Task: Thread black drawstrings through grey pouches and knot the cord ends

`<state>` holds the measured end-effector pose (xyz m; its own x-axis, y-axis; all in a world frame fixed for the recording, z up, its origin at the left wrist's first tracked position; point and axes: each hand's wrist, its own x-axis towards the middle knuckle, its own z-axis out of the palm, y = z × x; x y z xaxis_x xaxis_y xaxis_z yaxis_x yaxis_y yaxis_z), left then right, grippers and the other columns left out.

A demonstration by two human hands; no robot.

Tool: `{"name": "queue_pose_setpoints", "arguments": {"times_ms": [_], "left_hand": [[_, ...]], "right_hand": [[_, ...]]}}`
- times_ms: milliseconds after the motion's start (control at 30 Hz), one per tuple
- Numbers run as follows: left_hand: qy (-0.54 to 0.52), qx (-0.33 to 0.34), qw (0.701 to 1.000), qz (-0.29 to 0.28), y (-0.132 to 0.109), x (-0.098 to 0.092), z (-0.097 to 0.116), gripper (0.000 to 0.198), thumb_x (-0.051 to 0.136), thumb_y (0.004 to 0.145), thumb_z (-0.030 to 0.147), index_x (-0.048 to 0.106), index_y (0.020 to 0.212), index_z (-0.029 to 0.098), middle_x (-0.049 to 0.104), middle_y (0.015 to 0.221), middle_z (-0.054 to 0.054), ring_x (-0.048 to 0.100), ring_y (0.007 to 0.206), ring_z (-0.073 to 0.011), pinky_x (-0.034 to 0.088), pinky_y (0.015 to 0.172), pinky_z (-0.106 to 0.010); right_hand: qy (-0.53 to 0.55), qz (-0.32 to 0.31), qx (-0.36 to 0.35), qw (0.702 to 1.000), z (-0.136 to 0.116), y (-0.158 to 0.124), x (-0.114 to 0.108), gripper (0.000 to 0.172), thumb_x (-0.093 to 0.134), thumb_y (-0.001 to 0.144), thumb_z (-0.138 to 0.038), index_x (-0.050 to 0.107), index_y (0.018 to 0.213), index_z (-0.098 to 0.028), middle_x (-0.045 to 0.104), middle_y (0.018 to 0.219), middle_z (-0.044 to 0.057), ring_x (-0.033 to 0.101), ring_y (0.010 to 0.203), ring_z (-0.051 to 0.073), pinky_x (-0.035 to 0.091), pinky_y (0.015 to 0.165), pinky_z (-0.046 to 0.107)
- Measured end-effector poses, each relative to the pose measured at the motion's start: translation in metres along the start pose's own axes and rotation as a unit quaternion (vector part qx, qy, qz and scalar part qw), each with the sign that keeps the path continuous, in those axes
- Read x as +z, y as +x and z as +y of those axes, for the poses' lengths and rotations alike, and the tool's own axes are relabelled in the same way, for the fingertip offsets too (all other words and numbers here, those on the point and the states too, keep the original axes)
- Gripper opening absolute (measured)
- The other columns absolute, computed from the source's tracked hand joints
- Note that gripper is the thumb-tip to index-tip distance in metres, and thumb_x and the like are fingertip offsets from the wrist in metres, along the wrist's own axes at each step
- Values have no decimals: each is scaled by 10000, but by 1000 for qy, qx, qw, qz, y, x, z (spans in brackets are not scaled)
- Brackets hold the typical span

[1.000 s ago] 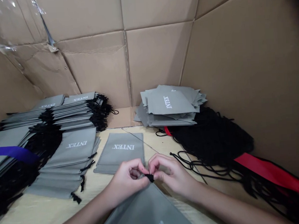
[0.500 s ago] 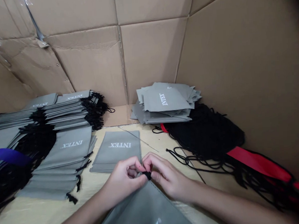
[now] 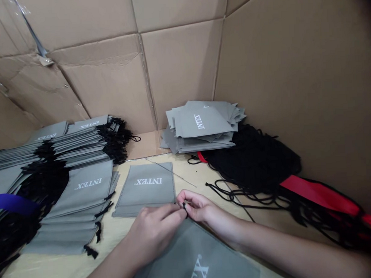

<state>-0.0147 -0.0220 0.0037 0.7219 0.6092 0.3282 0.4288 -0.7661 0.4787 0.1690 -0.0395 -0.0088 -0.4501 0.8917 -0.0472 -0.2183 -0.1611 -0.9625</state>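
Note:
Both hands meet at the top corner of a grey drawstring pouch (image 3: 191,255) printed INTEX, which slants down toward me. My right hand (image 3: 197,207) pinches a short black drawcord (image 3: 184,206) between thumb and forefinger. My left hand (image 3: 157,229) is closed at the same corner, back of the hand up; its fingertips press together by the cord, and whether they hold cord or cloth is partly hidden. Just beyond the hands lies a flat grey pouch (image 3: 150,182), with a thin metal rod (image 3: 171,173) across its edge.
Left stand stacks of corded grey pouches (image 3: 80,144), a looser pile (image 3: 80,202) and a blue strap (image 3: 13,203). At the back is a stack of pouches (image 3: 203,125). Right lies a heap of black cords (image 3: 261,164) tied with red ribbon (image 3: 320,196). Cardboard walls (image 3: 181,60) enclose the table.
My left hand has rolled over, its back now upward, with the fingers drawn in at the cord. The pouch has turned slightly and shows more of its print. The view has shifted a little.

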Motion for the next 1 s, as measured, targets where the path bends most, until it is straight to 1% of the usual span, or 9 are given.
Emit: {"name": "queue_pose_setpoints", "arguments": {"times_ms": [67, 167, 233, 367, 533, 667, 767, 867, 1000], "left_hand": [[-88, -80, 993, 26, 5, 3, 0, 183, 495, 836, 209, 604, 980, 242, 679, 912, -35, 620, 773, -164, 418, 655, -223], [-258, -212, 941, 43, 14, 8, -5, 152, 573, 776, 277, 560, 901, 191, 648, 765, -11, 571, 620, -131, 402, 558, -206], [-312, -249, 916, 30, 18, 12, -9, 200, 618, 729, 313, 553, 842, 161, 612, 705, -2, 534, 596, -124, 385, 546, -206], [-291, -245, 925, 9, 19, 14, -13, 243, 624, 721, 361, 573, 784, 132, 551, 640, 12, 476, 588, -121, 360, 557, -216], [-232, -222, 947, 14, 16, 7, -3, 158, 560, 775, 301, 606, 822, 157, 550, 619, 27, 424, 532, -107, 303, 502, -199], [-188, -210, 959, 28, 17, 2, 2, 158, 543, 790, 299, 626, 836, 173, 603, 689, 15, 404, 510, -102, 281, 489, -205], [-190, -202, 961, 17, 17, 1, 0, 169, 539, 798, 305, 639, 852, 180, 620, 705, 15, 412, 513, -105, 287, 496, -205], [-210, -193, 958, 6, 16, 0, -2, 172, 540, 803, 304, 639, 864, 178, 639, 743, 2, 450, 558, -116, 308, 520, -204], [-219, -190, 957, 10, 16, -1, -1, 190, 529, 814, 321, 622, 871, 166, 634, 771, -14, 461, 595, -123, 317, 540, -206]], "right_hand": [[-15, 2, -16, 1000, -2, 0, -1, 290, 546, 807, -456, 388, 825, -214, 371, 698, -50, 355, 612, 104, 296, 575, 215], [-111, 10, -64, 992, -6, 0, -2, 298, 451, 853, -501, 412, 849, -206, 386, 713, -40, 355, 633, 112, 297, 574, 222], [-214, 18, -95, 972, -9, -1, -3, 298, 449, 859, -497, 436, 853, -200, 407, 712, -35, 365, 636, 116, 292, 564, 224], [-332, 37, -109, 936, -12, -1, -5, 275, 530, 828, -462, 460, 821, -196, 429, 675, -44, 381, 595, 110, 285, 537, 222], [-300, 13, -79, 950, -13, 4, -13, 306, 478, 851, -493, 470, 786, -194, 414, 643, -48, 390, 601, 110, 311, 550, 217], [-335, 23, -82, 938, -16, 4, -17, 311, 435, 878, -483, 467, 766, -194, 417, 658, -43, 388, 625, 114, 314, 562, 218], [-349, -24, -80, 933, -20, 2, -17, 326, 367, 914, -458, 455, 743, -196, 436, 668, -38, 394, 637, 116, 316, 586, 226], [-303, -82, -53, 948, -23, 1, -17, 353, 302, 935, -460, 429, 736, -197, 447, 656, -37, 402, 616, 113, 325, 603, 230], [-288, -91, -54, 952, -23, 2, -19, 366, 280, 940, -464, 445, 766, -187, 453, 667, -31, 410, 631, 110, 332, 617, 228]]}}
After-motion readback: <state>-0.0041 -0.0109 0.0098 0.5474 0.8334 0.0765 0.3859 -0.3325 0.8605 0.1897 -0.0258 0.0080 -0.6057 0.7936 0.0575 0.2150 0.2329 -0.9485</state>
